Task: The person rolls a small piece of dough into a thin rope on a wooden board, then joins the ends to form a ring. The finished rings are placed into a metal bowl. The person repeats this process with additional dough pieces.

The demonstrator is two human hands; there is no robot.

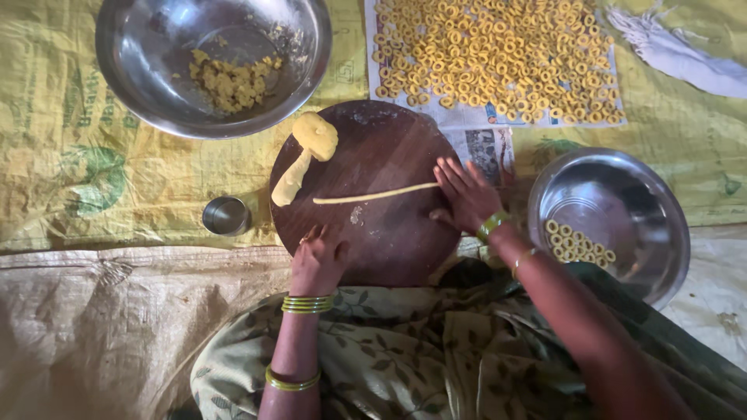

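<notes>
I see the right hand (467, 194) flat and open on the thin dough rope (373, 194) – the left hand (317, 260) curls, holding nothing, at the round board's (389, 233) near edge.

A round board (373, 210) is lying in the middle on the floor mats (93, 171), carrying a dough rope (376, 194) and, at its far left, a dough lump (305, 152). A cup (226, 215) is sitting left of the board, a bowl (212, 62) far left, another bowl (609, 222) right, and dough rings (498, 58) are lying on paper far right.
</notes>
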